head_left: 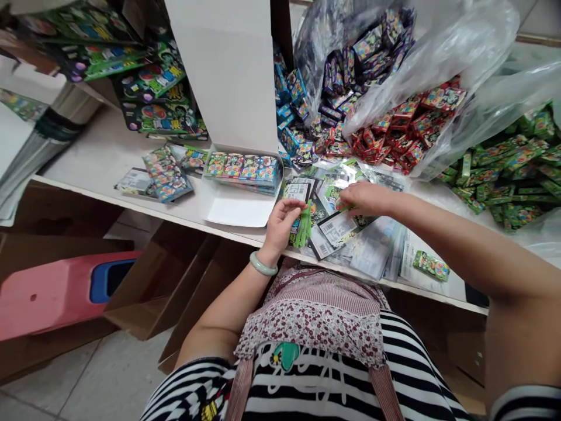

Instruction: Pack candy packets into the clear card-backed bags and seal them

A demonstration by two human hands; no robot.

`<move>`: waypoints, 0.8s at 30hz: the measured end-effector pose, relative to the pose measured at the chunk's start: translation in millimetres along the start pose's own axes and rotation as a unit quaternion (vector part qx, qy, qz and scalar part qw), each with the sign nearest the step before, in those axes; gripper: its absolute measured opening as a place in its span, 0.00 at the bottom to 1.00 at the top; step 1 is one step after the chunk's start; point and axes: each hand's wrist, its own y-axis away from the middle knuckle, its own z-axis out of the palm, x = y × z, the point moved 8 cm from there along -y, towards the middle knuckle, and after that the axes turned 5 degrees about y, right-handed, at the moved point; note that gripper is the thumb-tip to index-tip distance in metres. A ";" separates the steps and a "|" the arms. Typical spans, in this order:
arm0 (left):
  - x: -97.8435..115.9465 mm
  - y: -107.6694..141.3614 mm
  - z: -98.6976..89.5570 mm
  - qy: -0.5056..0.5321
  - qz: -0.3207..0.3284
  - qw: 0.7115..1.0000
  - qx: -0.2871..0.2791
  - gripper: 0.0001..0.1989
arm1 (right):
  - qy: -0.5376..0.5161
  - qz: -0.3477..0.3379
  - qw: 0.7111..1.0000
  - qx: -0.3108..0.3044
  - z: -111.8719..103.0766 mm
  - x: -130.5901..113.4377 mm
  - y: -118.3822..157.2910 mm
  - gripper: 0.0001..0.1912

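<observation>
The person's left hand (280,225) is holding a bunch of green packets (302,227) at the worktop's (107,155) front edge, its grip clamped on them. The right hand (362,199) is reaching over the loose printed cards (337,228); whether its grip is closed, one cannot tell. An open white box (241,202) is standing near the left hand.

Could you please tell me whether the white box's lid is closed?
No, the lid stands raised behind the box, leaving the packets inside in view.
</observation>
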 end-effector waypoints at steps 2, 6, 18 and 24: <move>4.3 1.9 -5.4 0.012 0.006 0.999 0.042 0.13 | -0.094 0.051 0.993 0.054 -25.5 19.3 20.5 0.07; 9.2 9.6 33.1 0.027 0.006 0.999 -0.024 0.23 | -0.298 0.152 0.893 0.303 -54.5 38.4 71.7 0.11; 46.7 1.3 109.2 -0.167 0.030 0.969 -0.179 0.11 | -0.153 0.230 0.829 0.487 -24.9 2.5 118.8 0.19; 101.6 -6.6 120.1 -0.358 0.229 0.883 -0.199 0.05 | -0.328 0.143 0.836 0.417 -44.8 25.0 89.5 0.11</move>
